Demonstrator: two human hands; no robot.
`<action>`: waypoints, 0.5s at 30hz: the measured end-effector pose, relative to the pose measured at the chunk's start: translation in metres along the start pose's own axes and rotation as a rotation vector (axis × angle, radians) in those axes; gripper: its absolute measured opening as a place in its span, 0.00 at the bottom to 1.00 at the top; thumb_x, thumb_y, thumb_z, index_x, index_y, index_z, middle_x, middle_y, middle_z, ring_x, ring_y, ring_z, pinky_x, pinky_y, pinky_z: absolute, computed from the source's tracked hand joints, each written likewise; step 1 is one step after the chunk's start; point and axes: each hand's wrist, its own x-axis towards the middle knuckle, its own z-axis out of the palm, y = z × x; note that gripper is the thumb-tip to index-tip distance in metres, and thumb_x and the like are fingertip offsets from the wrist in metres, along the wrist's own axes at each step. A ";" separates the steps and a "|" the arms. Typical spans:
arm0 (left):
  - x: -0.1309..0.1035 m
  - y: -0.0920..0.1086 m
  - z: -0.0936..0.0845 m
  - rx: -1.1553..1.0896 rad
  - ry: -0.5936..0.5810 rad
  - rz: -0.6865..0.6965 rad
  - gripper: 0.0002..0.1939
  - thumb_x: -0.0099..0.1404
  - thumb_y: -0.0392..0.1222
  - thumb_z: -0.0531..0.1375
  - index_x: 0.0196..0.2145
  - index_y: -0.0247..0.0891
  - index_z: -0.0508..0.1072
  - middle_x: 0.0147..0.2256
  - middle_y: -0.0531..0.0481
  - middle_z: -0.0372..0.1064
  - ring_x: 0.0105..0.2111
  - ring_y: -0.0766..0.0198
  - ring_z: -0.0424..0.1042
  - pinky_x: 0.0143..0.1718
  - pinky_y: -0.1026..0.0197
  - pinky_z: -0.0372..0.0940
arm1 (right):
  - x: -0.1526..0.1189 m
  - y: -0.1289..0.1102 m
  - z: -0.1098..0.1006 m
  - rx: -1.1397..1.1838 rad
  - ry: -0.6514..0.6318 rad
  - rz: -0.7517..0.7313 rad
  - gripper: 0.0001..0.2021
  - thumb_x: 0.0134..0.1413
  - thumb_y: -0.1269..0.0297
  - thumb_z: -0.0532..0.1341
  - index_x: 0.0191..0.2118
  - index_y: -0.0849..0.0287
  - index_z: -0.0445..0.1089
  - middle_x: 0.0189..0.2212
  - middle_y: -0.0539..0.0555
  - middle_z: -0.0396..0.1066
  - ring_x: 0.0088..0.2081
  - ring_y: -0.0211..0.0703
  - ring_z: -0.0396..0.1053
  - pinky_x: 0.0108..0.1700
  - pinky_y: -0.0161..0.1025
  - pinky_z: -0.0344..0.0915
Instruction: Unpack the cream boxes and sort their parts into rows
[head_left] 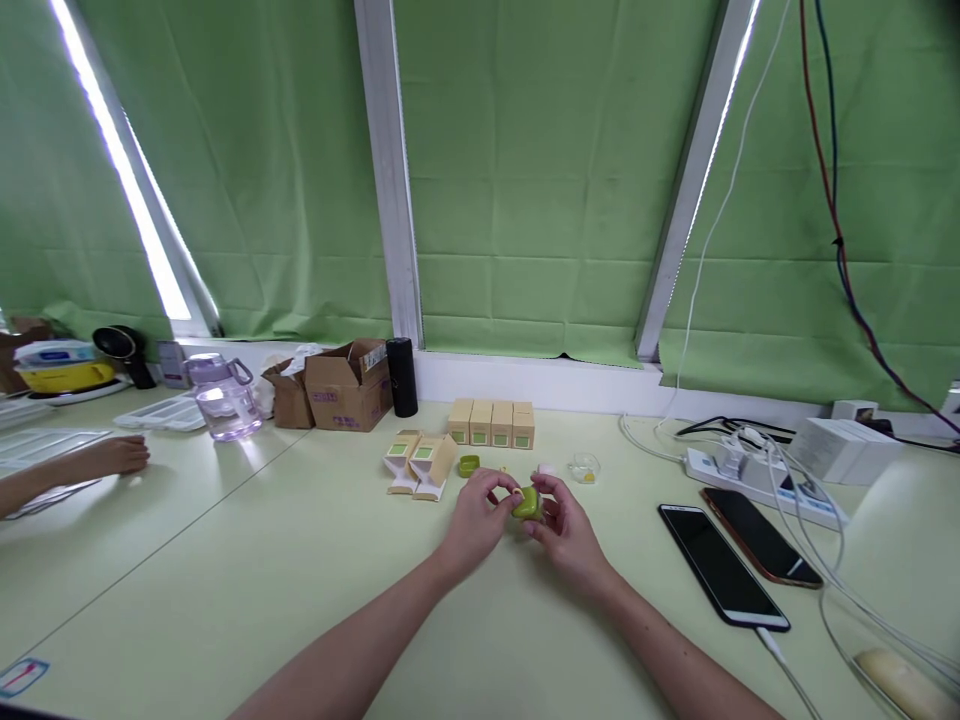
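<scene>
Near the middle of the table, my right hand [566,527] holds a small green case [527,503] between thumb and fingers. My left hand [484,515] pinches at the case's left side, where a small orange-and-white bit shows at the fingertips. Just behind my left hand lies another small green piece [469,465]. Two opened small cartons [421,463] lie to the left. Several closed tan boxes [491,424] stand in a row farther back. Behind my right hand is a clear round container [584,468] with something yellow inside, and a pinkish-white item [547,470] sits beside it.
Two phones [721,565] [761,535] and a white power strip [765,485] with loose cables lie at the right. A purple bottle [223,398], cardboard box [349,385] and black cylinder [402,377] stand at the back left. Another person's hand [112,456] rests at far left.
</scene>
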 end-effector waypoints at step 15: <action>-0.006 0.011 -0.004 0.245 -0.097 0.089 0.06 0.70 0.37 0.53 0.37 0.43 0.70 0.38 0.48 0.73 0.40 0.55 0.71 0.40 0.56 0.63 | 0.004 -0.002 -0.009 -0.309 0.012 -0.056 0.27 0.47 0.64 0.69 0.56 0.52 0.70 0.47 0.54 0.76 0.46 0.51 0.73 0.53 0.52 0.70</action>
